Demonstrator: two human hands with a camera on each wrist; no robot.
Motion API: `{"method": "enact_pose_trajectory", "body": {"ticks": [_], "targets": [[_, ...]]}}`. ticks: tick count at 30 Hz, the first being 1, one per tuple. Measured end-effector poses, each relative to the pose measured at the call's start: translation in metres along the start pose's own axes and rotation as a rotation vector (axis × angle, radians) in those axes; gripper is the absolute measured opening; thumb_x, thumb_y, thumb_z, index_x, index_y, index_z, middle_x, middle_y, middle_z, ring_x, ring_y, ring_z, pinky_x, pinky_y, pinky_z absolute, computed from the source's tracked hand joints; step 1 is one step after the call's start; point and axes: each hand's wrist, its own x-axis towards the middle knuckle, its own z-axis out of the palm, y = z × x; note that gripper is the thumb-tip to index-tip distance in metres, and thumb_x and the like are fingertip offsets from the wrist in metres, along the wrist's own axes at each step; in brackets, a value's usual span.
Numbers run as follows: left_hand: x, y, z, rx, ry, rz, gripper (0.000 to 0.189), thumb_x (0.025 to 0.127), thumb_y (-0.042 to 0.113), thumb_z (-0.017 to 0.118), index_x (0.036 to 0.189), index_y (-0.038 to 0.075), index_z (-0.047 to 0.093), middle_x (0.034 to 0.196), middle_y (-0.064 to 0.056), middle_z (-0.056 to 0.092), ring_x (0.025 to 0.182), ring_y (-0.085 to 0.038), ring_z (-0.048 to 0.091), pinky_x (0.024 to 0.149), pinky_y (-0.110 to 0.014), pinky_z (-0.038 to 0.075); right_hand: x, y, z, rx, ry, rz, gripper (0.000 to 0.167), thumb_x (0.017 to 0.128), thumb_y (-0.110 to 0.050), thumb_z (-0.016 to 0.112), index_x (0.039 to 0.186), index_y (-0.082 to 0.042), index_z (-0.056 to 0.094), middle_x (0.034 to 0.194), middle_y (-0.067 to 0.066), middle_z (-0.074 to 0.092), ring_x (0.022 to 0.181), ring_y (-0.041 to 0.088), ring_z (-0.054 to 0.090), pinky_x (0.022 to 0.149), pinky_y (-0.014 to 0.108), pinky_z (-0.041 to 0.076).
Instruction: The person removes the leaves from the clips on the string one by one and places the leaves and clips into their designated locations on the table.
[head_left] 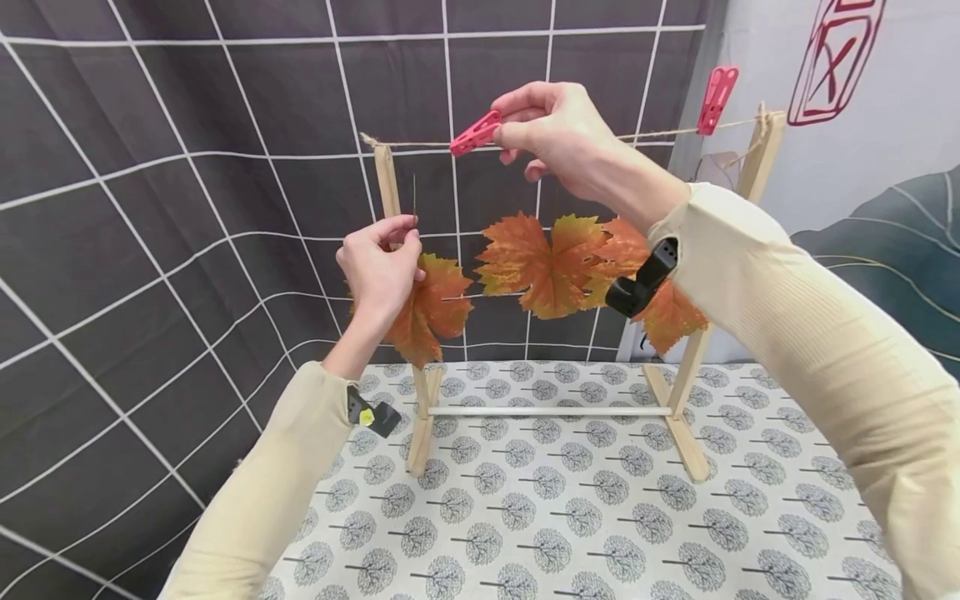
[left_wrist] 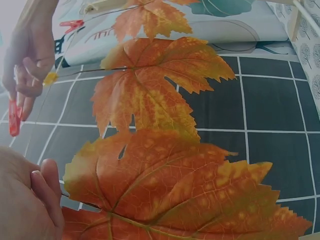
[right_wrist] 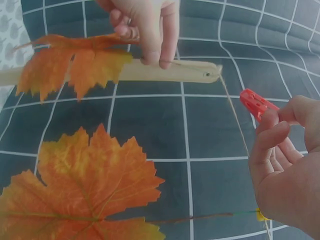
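My left hand pinches the thin stem of an orange artificial maple leaf between thumb and fingers, close to the left post. The leaf hangs below the hand, and the stem's tip points up toward the twine. Higher up and to the right, my right hand pinches a red clothespin by one end; its other end overlaps the twine in the head view. A second maple leaf hangs in the middle, its stem clipped to the twine by a yellow clothespin.
A wooden frame with a left post and right post carries the twine. Another red clothespin sits on the twine at right, above a third leaf. A white rod joins the feet on the tree-print tablecloth.
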Motion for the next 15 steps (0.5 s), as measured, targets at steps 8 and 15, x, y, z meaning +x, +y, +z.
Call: {"method": "enact_pose_trajectory", "body": {"ticks": [8,15], "targets": [[-0.007,-0.003,-0.005,0.013,-0.015,0.052,0.021,0.091,0.008,0.064,0.107,0.004,0.078,0.084,-0.009,0.074,0.042,-0.004,0.058,0.045,-0.014,0.045,-0.009,0.004,-0.009,-0.005,0.003,-0.002,0.03,0.092,-0.002,0.066,0.121,-0.004,0.061,0.101,0.008,0.07,0.073,0.017,0.063,0.045,0.022,0.042],[-0.018,-0.007,-0.011,0.028,-0.031,0.073,0.021,0.089,0.004,0.065,0.105,0.004,0.078,0.08,-0.008,0.072,0.039,0.0,0.055,0.047,-0.014,0.043,-0.019,0.009,-0.018,0.067,-0.005,0.013,0.029,0.092,-0.002,0.068,0.119,-0.004,0.06,0.102,0.008,0.069,0.071,0.017,0.062,0.044,0.024,0.04]]}}
